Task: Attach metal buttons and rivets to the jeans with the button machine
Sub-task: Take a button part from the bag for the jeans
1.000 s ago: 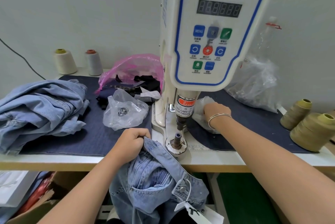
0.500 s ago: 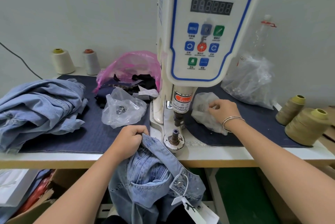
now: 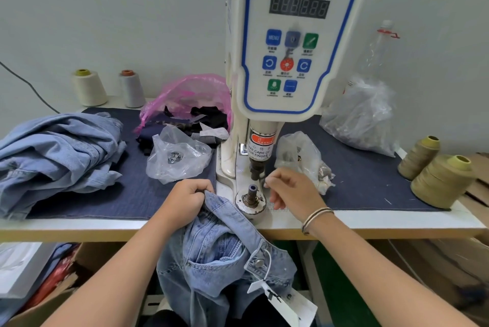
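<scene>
1. The left hand [image 3: 185, 201] is closed in a fist on the waistband of the jeans [image 3: 222, 255], pinching the denim edge between thumb and curled fingers at the front lip of the table [image 3: 370, 223].
2. From that grip the waistband runs down and to the right, ending in a tab with a metal button [image 3: 259, 263] already set in it; a white hang tag [image 3: 283, 300] dangles below the button. The rest of the jeans hangs off the table edge under both forearms.
3. The right hand [image 3: 291, 193] hovers just right of the lower die [image 3: 250, 194] of the button machine [image 3: 293, 43], fingers loosely curled with thumb and forefinger drawn together. Whether a small part is pinched there, I cannot tell.
4. The die post stands between the two hands, just beyond the held waistband; the upper punch [image 3: 257, 168] sits right above it, clear of it.
5. Just beyond the right hand lies a small clear bag of metal parts [image 3: 304, 157].
6. Beyond the left hand sits another clear bag [image 3: 177, 157] with a few silver buttons inside, and behind that a pink bag [image 3: 190, 94] over dark fabric scraps.
7. Far left of the left hand is a heap of light denim garments [image 3: 58, 152].
8. Well right of the right hand stand two olive thread cones [image 3: 442, 181].
</scene>
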### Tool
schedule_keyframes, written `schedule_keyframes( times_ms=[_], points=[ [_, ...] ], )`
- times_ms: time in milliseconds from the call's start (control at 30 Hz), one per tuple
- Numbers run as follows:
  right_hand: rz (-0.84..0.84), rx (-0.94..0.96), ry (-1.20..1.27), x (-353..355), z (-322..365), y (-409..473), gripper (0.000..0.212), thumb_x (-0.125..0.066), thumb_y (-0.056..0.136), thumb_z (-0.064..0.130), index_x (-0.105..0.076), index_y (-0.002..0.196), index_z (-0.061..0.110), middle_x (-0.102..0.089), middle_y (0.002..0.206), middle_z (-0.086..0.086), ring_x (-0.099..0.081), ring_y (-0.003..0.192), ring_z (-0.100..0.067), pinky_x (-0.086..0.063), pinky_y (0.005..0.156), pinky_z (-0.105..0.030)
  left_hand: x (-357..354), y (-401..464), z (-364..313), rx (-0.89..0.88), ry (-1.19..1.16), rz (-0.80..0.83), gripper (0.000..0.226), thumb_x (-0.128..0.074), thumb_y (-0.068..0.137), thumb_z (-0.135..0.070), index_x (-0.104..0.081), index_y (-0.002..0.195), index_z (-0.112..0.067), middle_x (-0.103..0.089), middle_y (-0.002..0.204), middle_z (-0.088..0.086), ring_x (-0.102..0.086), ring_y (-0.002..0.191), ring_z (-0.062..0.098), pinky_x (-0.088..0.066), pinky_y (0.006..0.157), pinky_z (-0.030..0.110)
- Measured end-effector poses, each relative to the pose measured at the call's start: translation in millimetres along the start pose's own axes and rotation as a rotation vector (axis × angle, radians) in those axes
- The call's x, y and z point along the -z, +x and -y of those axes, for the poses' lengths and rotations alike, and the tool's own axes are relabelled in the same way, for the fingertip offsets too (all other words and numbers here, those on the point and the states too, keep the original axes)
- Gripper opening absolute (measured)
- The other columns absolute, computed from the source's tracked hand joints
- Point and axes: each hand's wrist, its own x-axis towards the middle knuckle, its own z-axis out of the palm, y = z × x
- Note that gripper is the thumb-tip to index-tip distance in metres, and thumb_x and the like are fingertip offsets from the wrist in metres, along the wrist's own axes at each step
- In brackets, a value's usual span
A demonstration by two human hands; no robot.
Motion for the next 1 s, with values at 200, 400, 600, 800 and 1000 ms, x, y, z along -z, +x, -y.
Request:
schedule_keyframes(
  times_ms=[200,400,600,800,1000],
  points=[
    [0.065,-0.075,0.292,-15.0,-3.1,4.8,0.025,-0.053,0.095,0.014,-0.066,0.073,0.014,-0.057,0.051,-0.001,-0.047,0.039,-0.01,-0.038,0.042,-0.018,0.8,-0.3,0.4,-0.008,0.01,0.001,0.037,-0.039,0.073,0.013,-0.056,0.056,-0.014,-0.05,0.051,-0.004,-0.045,0.05,0.016,-0.042,0.048,0.029],
    [0.124,-0.116,0.441,-22.0,-3.7,6.6,0.026,-0.046,0.097,0.006,-0.063,0.078,0.004,-0.054,0.048,-0.004,-0.039,0.03,-0.01,-0.029,0.034,-0.016,0.8,0.1,0.3,-0.013,0.014,0.007,0.038,-0.039,0.072,0.012,-0.057,0.056,-0.016,-0.05,0.051,-0.006,-0.045,0.049,0.014,-0.042,0.045,0.028],
    [0.204,-0.134,0.675,-18.9,-7.2,2.9,0.026,-0.039,0.096,0.002,-0.062,0.084,-0.002,-0.057,0.053,-0.01,-0.042,0.031,-0.012,-0.032,0.034,-0.017,1.5,-0.5,-0.1,-0.011,0.019,0.004,0.04,-0.04,0.072,0.013,-0.056,0.054,-0.018,-0.049,0.051,-0.006,-0.041,0.052,0.012,-0.037,0.054,0.028],
    [0.244,-0.12,0.793,-20.3,-9.7,-1.2,0.022,-0.04,0.085,-0.005,-0.062,0.089,-0.003,-0.059,0.058,-0.01,-0.047,0.034,-0.012,-0.039,0.037,-0.018,1.1,0.0,0.4,0.009,0.013,0.009,0.036,-0.039,0.073,0.011,-0.057,0.057,-0.015,-0.05,0.052,-0.005,-0.045,0.053,0.018,-0.042,0.049,0.03],
    [0.413,-0.217,0.719,-32.2,-1.8,-20.4,0.036,-0.037,0.089,-0.009,-0.071,0.081,0.001,-0.062,0.061,-0.012,-0.057,0.038,-0.016,-0.045,0.038,-0.021,1.2,0.9,-1.2,0.003,0.006,0.012,0.027,-0.039,0.064,-0.003,-0.056,0.053,-0.021,-0.048,0.05,-0.007,-0.042,0.051,0.011,-0.036,0.053,0.024]
  ],
)
